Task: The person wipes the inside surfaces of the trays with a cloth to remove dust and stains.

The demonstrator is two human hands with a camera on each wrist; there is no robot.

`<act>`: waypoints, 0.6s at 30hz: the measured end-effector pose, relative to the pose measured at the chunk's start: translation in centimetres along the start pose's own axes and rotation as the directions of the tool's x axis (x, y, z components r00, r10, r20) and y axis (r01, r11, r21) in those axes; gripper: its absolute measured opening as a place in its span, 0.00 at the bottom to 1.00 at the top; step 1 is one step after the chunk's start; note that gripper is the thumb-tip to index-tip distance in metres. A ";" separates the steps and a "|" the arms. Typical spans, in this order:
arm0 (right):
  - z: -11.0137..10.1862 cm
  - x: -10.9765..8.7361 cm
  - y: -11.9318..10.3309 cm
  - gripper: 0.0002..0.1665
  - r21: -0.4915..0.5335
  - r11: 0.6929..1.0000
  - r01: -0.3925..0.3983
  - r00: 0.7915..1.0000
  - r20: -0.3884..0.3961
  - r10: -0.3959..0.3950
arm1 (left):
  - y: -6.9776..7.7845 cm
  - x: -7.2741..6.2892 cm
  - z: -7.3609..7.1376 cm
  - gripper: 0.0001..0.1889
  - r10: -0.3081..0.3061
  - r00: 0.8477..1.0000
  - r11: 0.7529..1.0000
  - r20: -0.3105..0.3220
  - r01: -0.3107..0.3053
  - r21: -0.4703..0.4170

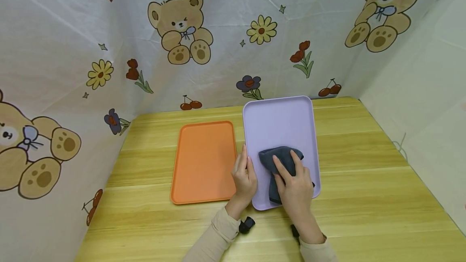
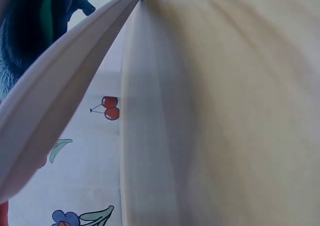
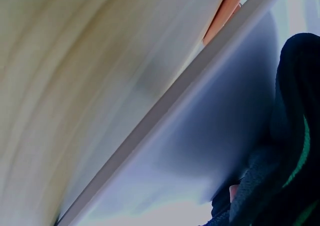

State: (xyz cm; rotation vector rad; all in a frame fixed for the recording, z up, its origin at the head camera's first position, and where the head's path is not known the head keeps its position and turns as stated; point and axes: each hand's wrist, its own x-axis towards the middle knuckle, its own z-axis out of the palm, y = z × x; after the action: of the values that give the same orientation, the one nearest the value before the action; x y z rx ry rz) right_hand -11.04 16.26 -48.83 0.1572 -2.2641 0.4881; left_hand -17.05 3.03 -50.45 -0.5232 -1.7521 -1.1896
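Observation:
A lilac tray (image 1: 280, 124) is held up off the wooden table, tilted; its pale rim crosses the left wrist view. My left hand (image 1: 244, 179) grips the tray's left edge. A dark grey cloth (image 1: 282, 157) lies bunched on the lower part of the tray. My right hand (image 1: 296, 191) holds this cloth against the tray surface, with fingers spread over it. In the right wrist view the cloth (image 3: 295, 101) shows thick folds with green stitching, and a fingertip peeks out between them. Part of the right hand's grip is hidden.
An orange tray (image 1: 205, 163) lies flat on the wooden table (image 1: 364, 173), left of the lilac one. A bear-printed curtain (image 1: 225, 51) hangs behind the table and on its left. A white wall or sheet (image 1: 418, 92) borders the right side, with a thin cable near it.

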 end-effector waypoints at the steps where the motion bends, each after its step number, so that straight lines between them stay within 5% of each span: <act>1: 0.0 0.0 0.1 0.32 -0.002 1.000 -0.002 1.000 0.003 0.002 | 0.0 0.0 0.0 0.23 -0.006 1.000 1.000 0.002 0.006 -0.001; 18: -0.8 0.2 2.2 0.31 -0.024 0.994 -0.109 0.994 -0.030 0.109 | 0.1 0.1 0.0 0.23 0.008 1.000 1.000 -0.011 -0.008 -0.002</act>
State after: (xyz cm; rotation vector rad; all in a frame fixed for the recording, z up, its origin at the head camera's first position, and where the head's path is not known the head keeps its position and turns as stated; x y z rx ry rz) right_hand -11.23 18.55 -48.86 0.0135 -2.2579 0.5156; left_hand -17.03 3.10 -50.35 -0.5232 -1.7378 -1.1874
